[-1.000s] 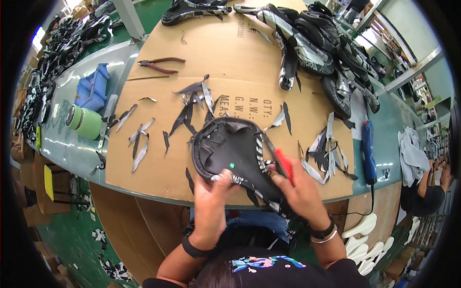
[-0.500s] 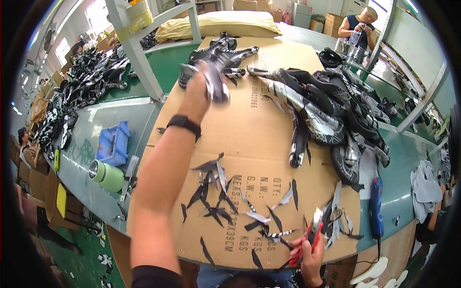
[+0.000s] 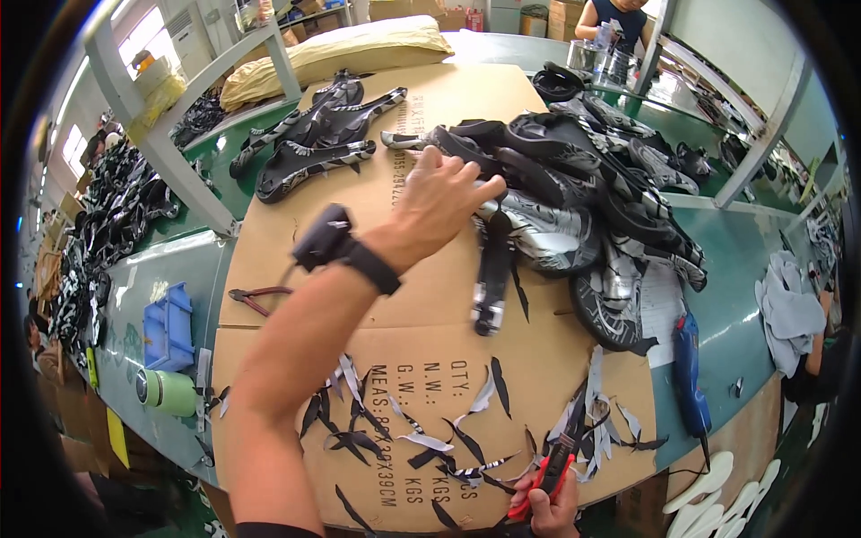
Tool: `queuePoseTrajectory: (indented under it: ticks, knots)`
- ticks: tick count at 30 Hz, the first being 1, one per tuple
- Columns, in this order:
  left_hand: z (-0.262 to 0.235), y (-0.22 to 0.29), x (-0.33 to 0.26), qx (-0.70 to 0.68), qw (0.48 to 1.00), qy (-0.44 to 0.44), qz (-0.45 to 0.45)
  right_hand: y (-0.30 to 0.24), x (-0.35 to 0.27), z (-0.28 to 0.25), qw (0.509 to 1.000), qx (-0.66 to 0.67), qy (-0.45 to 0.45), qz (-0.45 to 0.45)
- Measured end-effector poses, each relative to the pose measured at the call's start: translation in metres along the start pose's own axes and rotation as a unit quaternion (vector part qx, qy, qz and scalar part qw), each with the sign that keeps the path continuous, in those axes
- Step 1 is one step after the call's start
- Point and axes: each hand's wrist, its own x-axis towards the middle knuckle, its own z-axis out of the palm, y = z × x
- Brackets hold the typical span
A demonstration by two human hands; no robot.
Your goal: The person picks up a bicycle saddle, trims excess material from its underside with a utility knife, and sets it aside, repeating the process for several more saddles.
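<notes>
At the near edge of the cardboard sheet (image 3: 430, 296), the right hand (image 3: 554, 513) is gripping red-handled scissors (image 3: 547, 471), fingers wrapped tight round the handles, blades pointing up and away among the black-and-white offcuts (image 3: 430, 439) that are littering the board. A blue tool (image 3: 691, 372) with a cord is lying on the green table (image 3: 735, 296) to the right; a green bottle (image 3: 170, 392), a blue bin (image 3: 169, 325) and red-handled pliers (image 3: 260, 298) are sitting to the left.

Farther out, the left hand (image 3: 441, 202), with a black wristband (image 3: 368, 264) on its wrist, is reaching across with fingers spread and slightly curled, landing on the near edge of the pile of black-and-white shoe uppers (image 3: 574, 197); it looks to be touching a piece rather than clamping it, though the fingertips are hard to read. These uppers are probably light, soft and floppy, likely to drag neighbours along, so pinching one by a free edge or the heel end seems best. The piece nearest the fingers is lying with its long axis roughly left to right, while a dangling strip (image 3: 489, 278) is pointing toward the person.

Beyond, finished uppers (image 3: 314, 143) are lying by the far edge, and another person (image 3: 619, 18) is working at the table's far end.
</notes>
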Motion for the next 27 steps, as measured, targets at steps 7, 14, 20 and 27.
queuePoseTrajectory:
  ticks: [7, 14, 20, 27]
  knots:
    - [-0.131, 0.02, -0.115, -0.316, 0.937, -0.078, -0.123, 0.001, 0.007, -0.005, 0.989, 0.147, -0.001, -0.037]
    - [-0.155, 0.065, -0.245, -0.556, 0.762, -0.319, -0.093, -0.044, 0.02, 0.008, 0.999, 0.011, -0.032, 0.004]
    - [-0.149, 0.158, -0.263, -0.367, 0.907, -0.1, -0.179, -0.029, -0.011, 0.018, 0.981, -0.164, -0.1, 0.029]
    - [-0.131, 0.197, -0.247, -0.385, 0.882, -0.148, -0.227, -0.06, 0.014, -0.018, 0.863, -0.39, -0.207, -0.245]
